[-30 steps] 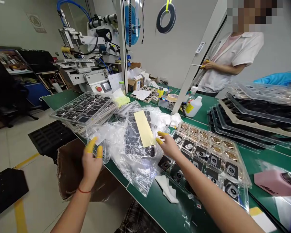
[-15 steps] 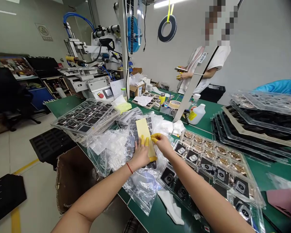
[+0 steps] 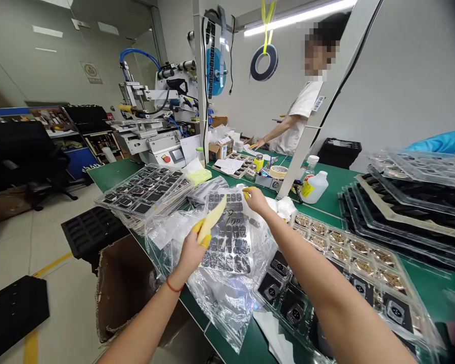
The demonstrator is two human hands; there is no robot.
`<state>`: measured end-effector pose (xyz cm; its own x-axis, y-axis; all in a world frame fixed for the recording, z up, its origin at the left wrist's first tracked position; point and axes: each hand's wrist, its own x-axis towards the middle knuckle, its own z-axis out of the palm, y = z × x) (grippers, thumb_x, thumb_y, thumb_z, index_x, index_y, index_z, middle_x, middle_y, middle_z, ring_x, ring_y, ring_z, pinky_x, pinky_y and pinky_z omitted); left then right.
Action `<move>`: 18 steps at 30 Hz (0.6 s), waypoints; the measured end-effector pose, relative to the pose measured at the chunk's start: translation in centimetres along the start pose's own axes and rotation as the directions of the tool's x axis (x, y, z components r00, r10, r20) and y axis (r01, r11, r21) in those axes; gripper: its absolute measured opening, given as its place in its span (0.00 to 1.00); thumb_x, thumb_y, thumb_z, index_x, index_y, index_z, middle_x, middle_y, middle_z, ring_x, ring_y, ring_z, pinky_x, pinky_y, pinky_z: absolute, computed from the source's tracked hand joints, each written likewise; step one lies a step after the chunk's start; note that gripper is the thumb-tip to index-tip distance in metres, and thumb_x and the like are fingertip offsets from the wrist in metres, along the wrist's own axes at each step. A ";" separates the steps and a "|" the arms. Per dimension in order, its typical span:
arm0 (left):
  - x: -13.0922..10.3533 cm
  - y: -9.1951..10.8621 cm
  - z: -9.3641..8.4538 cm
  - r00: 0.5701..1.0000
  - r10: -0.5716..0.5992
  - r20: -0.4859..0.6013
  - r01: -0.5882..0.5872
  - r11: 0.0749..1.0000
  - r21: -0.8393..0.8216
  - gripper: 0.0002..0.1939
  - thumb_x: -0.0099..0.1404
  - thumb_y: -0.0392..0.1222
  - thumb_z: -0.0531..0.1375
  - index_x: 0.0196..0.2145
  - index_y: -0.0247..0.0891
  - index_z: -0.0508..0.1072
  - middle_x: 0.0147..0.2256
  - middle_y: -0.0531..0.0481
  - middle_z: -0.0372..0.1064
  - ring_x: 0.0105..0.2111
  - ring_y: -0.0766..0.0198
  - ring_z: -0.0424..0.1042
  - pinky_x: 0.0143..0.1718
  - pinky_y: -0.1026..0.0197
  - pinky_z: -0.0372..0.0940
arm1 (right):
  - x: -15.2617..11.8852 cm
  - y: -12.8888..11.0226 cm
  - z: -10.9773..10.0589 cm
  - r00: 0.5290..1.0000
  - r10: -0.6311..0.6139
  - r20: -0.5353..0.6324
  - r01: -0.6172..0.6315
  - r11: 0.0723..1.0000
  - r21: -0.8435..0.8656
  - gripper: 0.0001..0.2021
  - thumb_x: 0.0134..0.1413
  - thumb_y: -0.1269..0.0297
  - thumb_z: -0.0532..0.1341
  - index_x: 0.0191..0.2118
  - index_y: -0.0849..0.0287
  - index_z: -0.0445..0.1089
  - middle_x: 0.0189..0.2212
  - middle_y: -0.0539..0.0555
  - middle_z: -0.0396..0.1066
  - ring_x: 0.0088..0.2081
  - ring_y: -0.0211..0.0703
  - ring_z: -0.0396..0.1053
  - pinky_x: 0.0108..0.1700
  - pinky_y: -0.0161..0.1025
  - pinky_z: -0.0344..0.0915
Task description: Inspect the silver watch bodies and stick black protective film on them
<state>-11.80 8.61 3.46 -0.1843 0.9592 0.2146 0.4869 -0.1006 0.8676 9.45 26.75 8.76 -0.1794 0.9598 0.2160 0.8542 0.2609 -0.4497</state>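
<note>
Below the counter's near edge gapes an open, ragged-rimmed cardboard box. Clear plastic trays at the near right hold dark squarish pieces with rounded centres, backed by gold-toned rounded pieces. Left of them, the left hand pinches a curled, smooth yellow strip above a crinkled clear bag and a sheet of black shapes. The right hand is bent at the sheet's far edge; its grip cannot be told. Filled trays stack by the left edge.
</note>
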 end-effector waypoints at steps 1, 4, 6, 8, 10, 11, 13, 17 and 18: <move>-0.5 -0.4 -0.6 0.998 -0.014 -0.060 0.012 0.999 -0.034 0.28 0.65 0.43 0.53 0.61 0.36 0.57 0.49 0.39 0.71 0.43 0.56 0.74 0.43 0.55 0.71 | 1.0 -0.4 0.2 1.000 -0.018 0.024 0.018 0.999 -0.034 0.15 0.62 0.60 0.58 0.51 0.59 0.66 0.51 0.58 0.66 0.48 0.46 0.68 0.49 0.50 0.68; -2.5 -1.8 -1.6 0.977 -0.045 -0.208 0.023 0.994 -0.108 0.30 0.67 0.47 0.51 0.64 0.38 0.50 0.55 0.37 0.64 0.52 0.54 0.70 0.50 0.54 0.68 | 2.8 -1.3 0.8 0.995 -0.043 0.086 0.054 0.991 -0.126 0.16 0.62 0.59 0.58 0.52 0.60 0.65 0.51 0.58 0.66 0.48 0.47 0.68 0.48 0.50 0.68; -3.8 -2.6 -1.4 0.966 -0.058 -0.252 0.025 0.991 -0.129 0.31 0.66 0.49 0.52 0.64 0.39 0.50 0.57 0.37 0.62 0.54 0.53 0.67 0.53 0.52 0.66 | 3.5 -1.4 0.9 0.991 -0.055 0.121 0.075 0.983 -0.169 0.16 0.61 0.59 0.59 0.52 0.60 0.65 0.51 0.58 0.66 0.48 0.47 0.68 0.48 0.50 0.68; -4.8 -3.3 -0.9 0.964 -0.065 -0.259 0.029 0.990 -0.140 0.31 0.66 0.50 0.54 0.63 0.40 0.52 0.57 0.37 0.62 0.55 0.53 0.67 0.55 0.52 0.65 | 3.8 -1.3 0.6 0.986 -0.077 0.150 0.105 0.976 -0.191 0.16 0.62 0.59 0.59 0.52 0.60 0.66 0.51 0.58 0.66 0.48 0.47 0.68 0.48 0.50 0.68; -5.5 -3.7 -0.2 0.965 -0.067 -0.255 0.030 0.988 -0.149 0.31 0.66 0.51 0.53 0.63 0.40 0.52 0.58 0.37 0.61 0.56 0.53 0.66 0.55 0.53 0.65 | 3.8 -1.0 -0.2 0.977 -0.113 0.180 0.147 0.971 -0.189 0.15 0.62 0.60 0.59 0.52 0.60 0.66 0.51 0.58 0.66 0.48 0.47 0.68 0.49 0.50 0.68; -5.6 -3.8 0.0 0.965 -0.066 -0.252 0.028 0.988 -0.151 0.31 0.67 0.51 0.53 0.63 0.39 0.51 0.59 0.37 0.59 0.57 0.53 0.65 0.56 0.53 0.64 | 3.8 -0.9 -0.7 0.971 -0.133 0.200 0.170 0.969 -0.179 0.15 0.62 0.60 0.59 0.51 0.60 0.66 0.51 0.58 0.66 0.48 0.47 0.68 0.49 0.50 0.68; -5.7 -3.9 0.5 0.970 -0.061 -0.237 0.024 0.987 -0.157 0.30 0.67 0.50 0.52 0.63 0.39 0.50 0.61 0.36 0.57 0.58 0.53 0.64 0.57 0.53 0.63 | 3.5 -0.7 -1.9 0.951 -0.172 0.255 0.214 0.966 -0.145 0.14 0.62 0.60 0.58 0.50 0.60 0.67 0.50 0.57 0.67 0.48 0.46 0.68 0.49 0.49 0.68; -5.4 -3.9 1.2 0.986 0.067 -0.153 -0.078 0.995 -0.062 0.27 0.68 0.47 0.52 0.62 0.42 0.53 0.61 0.39 0.57 0.59 0.54 0.62 0.58 0.53 0.63 | 2.5 -0.8 -4.9 0.892 -0.213 0.399 0.249 0.968 -0.040 0.09 0.60 0.62 0.60 0.42 0.62 0.71 0.42 0.54 0.72 0.41 0.42 0.71 0.44 0.43 0.69; -5.3 -3.9 1.4 0.982 0.127 -0.137 -0.129 0.992 -0.002 0.26 0.68 0.45 0.51 0.63 0.43 0.52 0.61 0.39 0.57 0.59 0.55 0.62 0.58 0.52 0.63 | 2.3 -0.9 -5.5 0.881 -0.214 0.421 0.242 0.970 -0.016 0.07 0.59 0.64 0.61 0.40 0.61 0.72 0.39 0.53 0.73 0.39 0.41 0.71 0.43 0.41 0.69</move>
<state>-11.58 4.26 -1.70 -0.2360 0.8934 0.3823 0.5044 -0.2237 0.8340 10.91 28.16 14.45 -0.5461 0.8340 -0.0786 0.7927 0.4841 -0.3704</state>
